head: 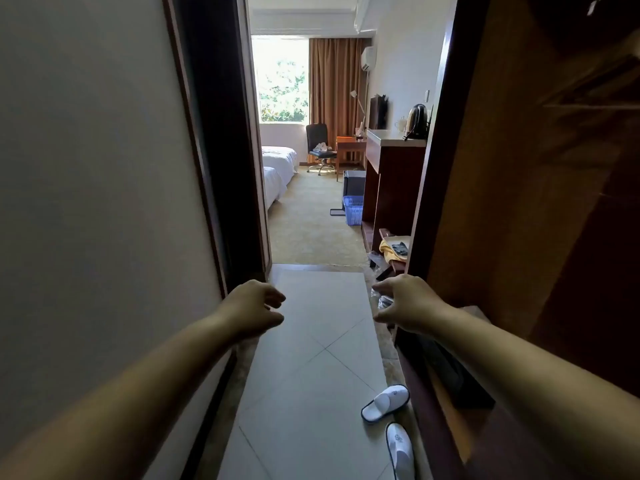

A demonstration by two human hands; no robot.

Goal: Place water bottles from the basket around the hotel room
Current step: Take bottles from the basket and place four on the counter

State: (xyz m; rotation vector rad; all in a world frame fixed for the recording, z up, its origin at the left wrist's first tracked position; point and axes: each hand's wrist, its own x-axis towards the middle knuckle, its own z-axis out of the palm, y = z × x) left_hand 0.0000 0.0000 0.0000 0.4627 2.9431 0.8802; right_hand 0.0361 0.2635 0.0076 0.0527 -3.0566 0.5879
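Note:
A blue plastic basket (354, 210) stands on the carpet far ahead, against the dark wooden cabinet (391, 181). What it holds cannot be made out from here, and no water bottle shows anywhere. My left hand (254, 308) and my right hand (405, 303) reach forward over the tiled entry floor, both with fingers loosely curled and nothing in them. The basket lies well beyond both hands.
I stand in a narrow entry passage between a white wall on the left and a wooden wardrobe (519, 202) on the right. Two white slippers (393, 424) lie on the tiles. Beyond are beds (277, 168), an office chair (320, 148), a desk (349, 147) and a kettle (417, 121).

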